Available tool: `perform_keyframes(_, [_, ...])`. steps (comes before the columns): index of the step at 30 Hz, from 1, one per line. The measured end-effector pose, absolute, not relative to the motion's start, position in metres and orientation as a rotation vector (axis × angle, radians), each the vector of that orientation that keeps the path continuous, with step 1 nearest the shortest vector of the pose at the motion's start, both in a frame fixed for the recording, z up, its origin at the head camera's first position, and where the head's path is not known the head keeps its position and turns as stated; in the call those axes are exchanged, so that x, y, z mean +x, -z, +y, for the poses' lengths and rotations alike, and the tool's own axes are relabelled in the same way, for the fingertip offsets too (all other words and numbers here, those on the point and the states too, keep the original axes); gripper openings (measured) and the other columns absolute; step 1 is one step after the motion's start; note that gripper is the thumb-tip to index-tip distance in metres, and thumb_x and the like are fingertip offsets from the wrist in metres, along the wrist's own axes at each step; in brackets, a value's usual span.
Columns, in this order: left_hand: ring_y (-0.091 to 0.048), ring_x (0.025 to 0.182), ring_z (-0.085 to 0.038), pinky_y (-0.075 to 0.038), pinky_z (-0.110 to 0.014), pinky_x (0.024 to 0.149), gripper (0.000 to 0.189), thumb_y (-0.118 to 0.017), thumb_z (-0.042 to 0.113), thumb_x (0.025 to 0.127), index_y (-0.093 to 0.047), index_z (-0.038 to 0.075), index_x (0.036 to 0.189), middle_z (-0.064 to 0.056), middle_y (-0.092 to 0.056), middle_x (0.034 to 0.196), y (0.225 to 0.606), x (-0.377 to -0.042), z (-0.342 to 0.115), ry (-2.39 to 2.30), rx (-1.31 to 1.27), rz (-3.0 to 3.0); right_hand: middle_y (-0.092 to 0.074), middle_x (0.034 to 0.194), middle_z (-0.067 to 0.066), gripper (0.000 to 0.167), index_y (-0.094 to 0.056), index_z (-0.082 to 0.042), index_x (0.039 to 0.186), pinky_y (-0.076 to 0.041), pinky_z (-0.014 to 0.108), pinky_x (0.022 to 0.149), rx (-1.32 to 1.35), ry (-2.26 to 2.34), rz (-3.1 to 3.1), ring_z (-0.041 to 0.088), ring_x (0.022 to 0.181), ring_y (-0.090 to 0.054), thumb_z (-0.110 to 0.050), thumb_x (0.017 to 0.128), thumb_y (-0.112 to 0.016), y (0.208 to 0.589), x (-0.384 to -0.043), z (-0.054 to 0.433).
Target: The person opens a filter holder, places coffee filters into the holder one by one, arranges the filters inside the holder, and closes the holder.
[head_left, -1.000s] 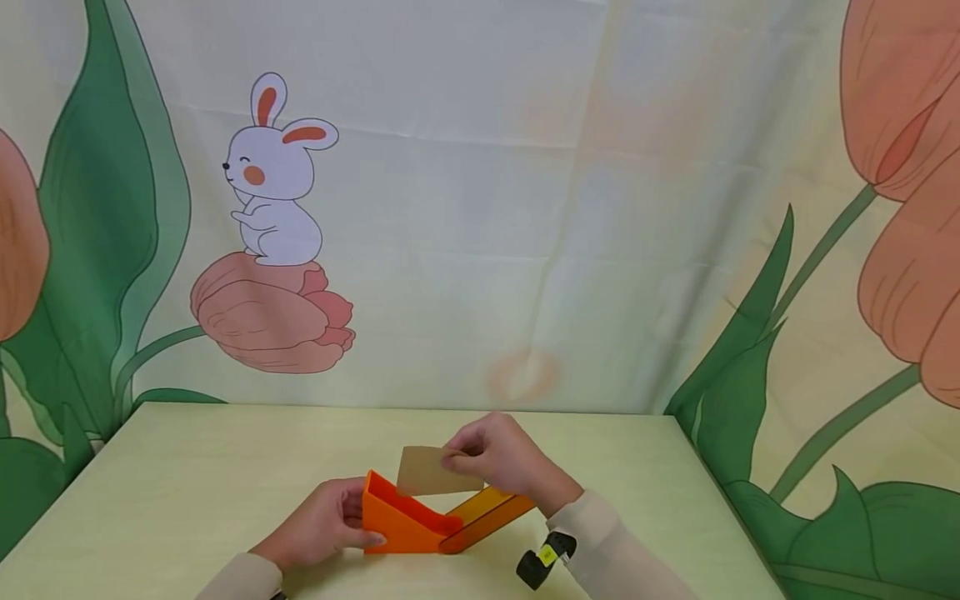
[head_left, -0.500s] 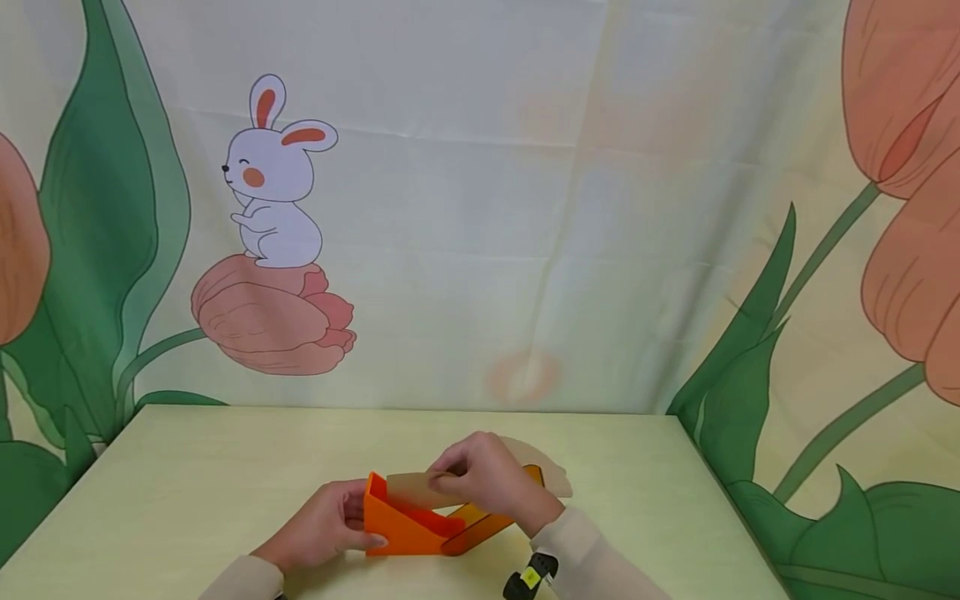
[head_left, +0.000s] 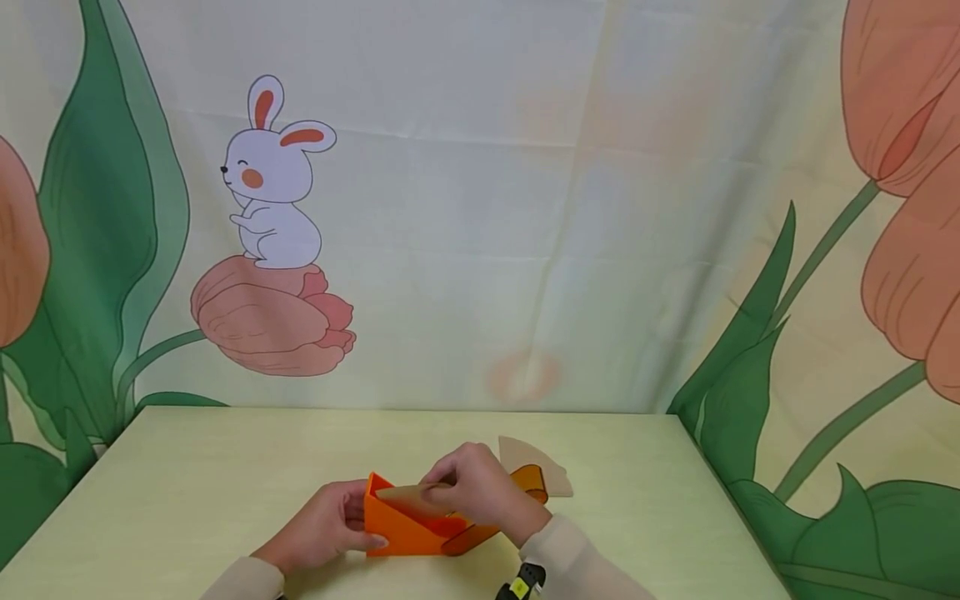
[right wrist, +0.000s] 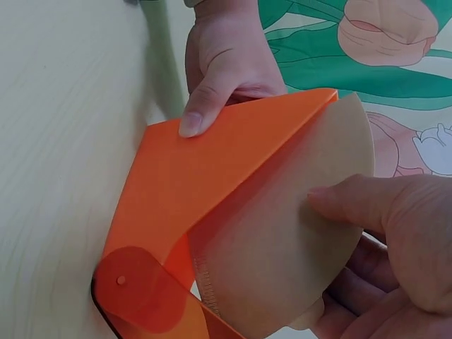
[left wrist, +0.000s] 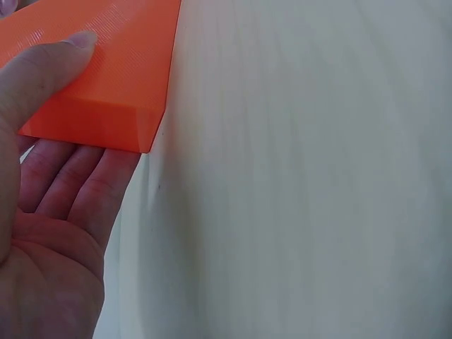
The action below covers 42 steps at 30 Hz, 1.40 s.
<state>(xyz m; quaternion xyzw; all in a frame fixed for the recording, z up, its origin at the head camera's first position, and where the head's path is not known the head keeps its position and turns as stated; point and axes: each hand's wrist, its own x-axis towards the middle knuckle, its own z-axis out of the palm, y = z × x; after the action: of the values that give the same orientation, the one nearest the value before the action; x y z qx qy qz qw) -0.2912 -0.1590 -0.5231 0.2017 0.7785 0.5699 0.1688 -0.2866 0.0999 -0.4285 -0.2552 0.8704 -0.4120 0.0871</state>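
Observation:
An orange filter holder (head_left: pixel 401 529), wedge-shaped and with its top side open, stands on the table. Its hinged amber lid (head_left: pixel 480 535) is swung out to the right. My left hand (head_left: pixel 322 525) grips the holder's left end, thumb on the near face and fingers round the end wall. Between thumb and fingers my right hand (head_left: pixel 480 492) pinches a brown paper coffee filter (right wrist: pixel 282 233), which has a crimped edge. The filter lies partly inside the holder, its curved edge sticking out. Some of the lid is hidden behind my right hand.
Another fan-shaped brown coffee filter (head_left: pixel 521 454) lies flat on the pale table (head_left: pixel 225 467), behind the lid. A printed cloth with a rabbit (head_left: pixel 277 192) and tulips hangs at the table's back edge.
My right hand has moved left and down, lowering the coffee filter into the holder. The filter on the table has come into view behind it. My left hand keeps its hold.

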Motion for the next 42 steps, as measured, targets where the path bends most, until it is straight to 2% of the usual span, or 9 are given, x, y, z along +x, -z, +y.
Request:
perform_keyframes(14, [-0.073, 0.107, -0.023, -0.06, -0.03, 0.094, 0.055, -0.085, 0.023, 0.084, -0.065, 0.013, 0.133, -0.006, -0.074, 0.125, 0.525, -0.29, -0.159, -1.655, 0.603, 2.171, -0.079, 0.086, -0.005, 0.007, -0.084, -0.012, 0.094, -0.057, 0.018, 0.065, -0.754, 1.198, 2.626, 0.004, 0.067, -0.063, -0.011, 0.089, -0.079, 0.427, -0.287, 0.096])
perform_keyframes(21, [-0.073, 0.106, -0.023, -0.06, -0.027, 0.093, 0.055, -0.086, 0.021, 0.084, -0.064, 0.013, 0.134, -0.007, -0.074, 0.125, 0.526, -0.29, -0.16, -1.668, 0.619, 2.156, -0.078, 0.085, -0.004, 0.008, -0.084, -0.012, 0.095, -0.057, 0.021, 0.06, -0.731, 1.235, 2.619, 0.007, 0.064, -0.061, -0.014, 0.09, -0.079, 0.424, -0.287, 0.094])
perform_keyframes(30, [-0.072, 0.106, -0.023, -0.059, -0.036, 0.098, 0.059, -0.086, 0.023, 0.082, -0.064, 0.016, 0.136, -0.004, -0.073, 0.126, 0.525, -0.291, -0.158, -1.646, 0.541, 2.174, -0.078, 0.086, -0.005, 0.008, -0.084, -0.013, 0.096, -0.058, 0.019, 0.066, -0.744, 1.256, 2.613, 0.008, 0.068, -0.063, -0.014, 0.09, -0.08, 0.418, -0.287, 0.093])
perform_keyframes(38, [-0.073, 0.106, -0.024, -0.06, -0.031, 0.094, 0.054, -0.085, 0.021, 0.084, -0.065, 0.013, 0.133, -0.007, -0.075, 0.123, 0.527, -0.291, -0.16, -1.66, 0.603, 2.159, -0.079, 0.087, -0.001, 0.007, -0.084, -0.011, 0.092, -0.057, 0.017, 0.069, -0.777, 1.225, 2.617, 0.004, 0.069, -0.063, -0.009, 0.088, -0.08, 0.428, -0.287, 0.093])
perform_keyframes(42, [-0.073, 0.105, -0.024, -0.061, -0.031, 0.093, 0.05, -0.085, 0.021, 0.084, -0.066, 0.014, 0.13, -0.006, -0.075, 0.122, 0.528, -0.291, -0.161, -1.661, 0.592, 2.155, -0.078, 0.085, -0.003, 0.007, -0.084, -0.013, 0.092, -0.056, 0.017, 0.066, -0.781, 1.184, 2.64, 0.004, 0.068, -0.06, -0.009, 0.088, -0.079, 0.433, -0.287, 0.092])
